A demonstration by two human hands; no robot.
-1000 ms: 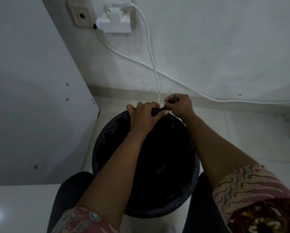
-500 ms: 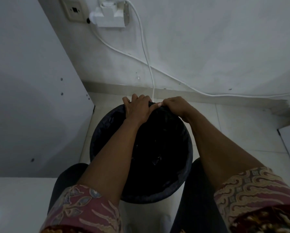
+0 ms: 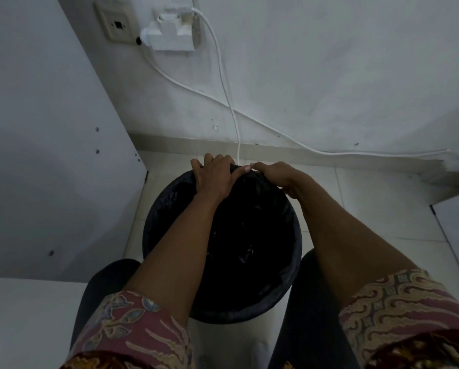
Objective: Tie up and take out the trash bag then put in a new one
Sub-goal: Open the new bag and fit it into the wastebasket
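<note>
Left hand (image 3: 215,177) and right hand (image 3: 276,174), fingers curled on the black film, have drawn together at the far rim, thumb meeting fingertips: gathering has begun, no knot yet. Trash bag (image 3: 249,235) still lines the bin (image 3: 249,316), mouth facing up, long axis judged vertical.

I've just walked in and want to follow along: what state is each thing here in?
Trash bag: in the bin, not yet tied, far edge bunched up.
Bin: upright on the floor, lined.
Left hand: grips the bag's far edge.
Right hand: pinches the same edge.
Adapter: plugged into the wall, cables attached.
</note>
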